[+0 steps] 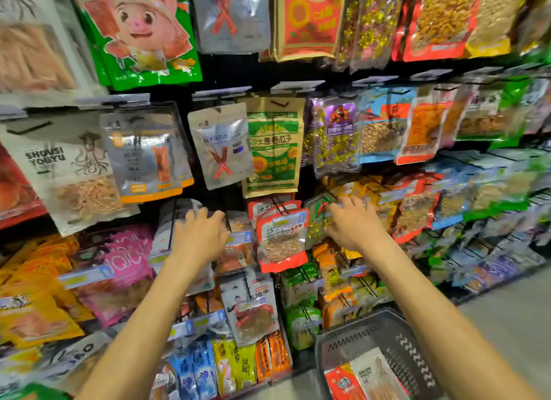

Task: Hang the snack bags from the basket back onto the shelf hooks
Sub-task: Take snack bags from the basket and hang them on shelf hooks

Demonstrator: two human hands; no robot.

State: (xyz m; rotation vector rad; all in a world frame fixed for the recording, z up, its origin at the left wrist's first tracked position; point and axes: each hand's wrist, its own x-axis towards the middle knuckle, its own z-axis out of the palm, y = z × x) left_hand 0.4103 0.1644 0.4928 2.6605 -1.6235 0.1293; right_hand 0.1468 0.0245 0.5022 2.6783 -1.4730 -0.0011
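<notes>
Basket [357, 338] beneath hanging snack bags [281, 241]

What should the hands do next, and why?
Probably the right hand should finish sliding the green bag onto its hook, because that bag sits crooked right at its fingers. After that, the basket holds a red bag and a white bag waiting to be hung.

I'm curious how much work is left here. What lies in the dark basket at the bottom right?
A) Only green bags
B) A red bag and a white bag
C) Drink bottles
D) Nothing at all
B: the basket holds a red bag and a white bag lying side by side, with no bottles or green bags in it.
</notes>
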